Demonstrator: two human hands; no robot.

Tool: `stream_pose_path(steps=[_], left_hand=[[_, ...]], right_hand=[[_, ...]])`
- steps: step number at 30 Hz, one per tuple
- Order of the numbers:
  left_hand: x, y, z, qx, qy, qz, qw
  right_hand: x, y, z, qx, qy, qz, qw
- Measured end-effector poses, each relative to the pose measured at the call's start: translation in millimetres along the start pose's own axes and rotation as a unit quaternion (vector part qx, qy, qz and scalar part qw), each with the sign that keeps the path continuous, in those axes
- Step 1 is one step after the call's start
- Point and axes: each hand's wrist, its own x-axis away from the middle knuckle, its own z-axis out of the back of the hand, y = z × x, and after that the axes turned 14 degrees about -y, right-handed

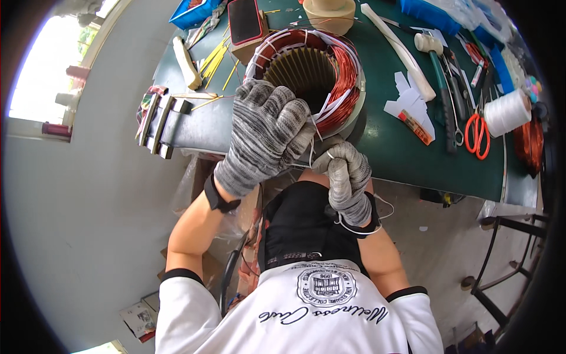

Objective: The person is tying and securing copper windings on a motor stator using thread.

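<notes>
A motor stator [348, 71] with red-brown copper windings stands at the table's near edge, its coil ends tied with white lacing. My left hand [262, 133], in a grey striped knit glove, is curled closed against the stator's near left rim; what its fingers hold is hidden. Just right of it, below the near rim, my gloved right hand [348, 180] is closed on a thin white cord [312, 154]. The cord runs up between the hands toward the windings. More of it trails loosely about my right wrist.
The green table [389, 156] carries a white mallet [428, 44], red-handled scissors [477, 135], a white cord spool [507, 113] and paper pieces [411, 97] on the right. Yellow sticks [215, 64], a phone [245, 21] and metal bars [158, 125] lie left. A metal-framed stool [501, 265] stands lower right.
</notes>
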Motion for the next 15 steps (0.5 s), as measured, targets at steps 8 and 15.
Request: stream_pose_path(steps=[8, 15], left_hand=[[-1.7, 13.6, -11.0, 0.028, 0.047, 0.078, 0.995], [3.4, 0.9, -2.5, 0.095, 0.041, 0.0, 0.995]], right_hand=[[37.2, -29.8, 49.6, 0.118, -0.027, -0.029, 0.992], [516.4, -150.7, 241.5, 0.542, 0.102, -0.55, 0.628]])
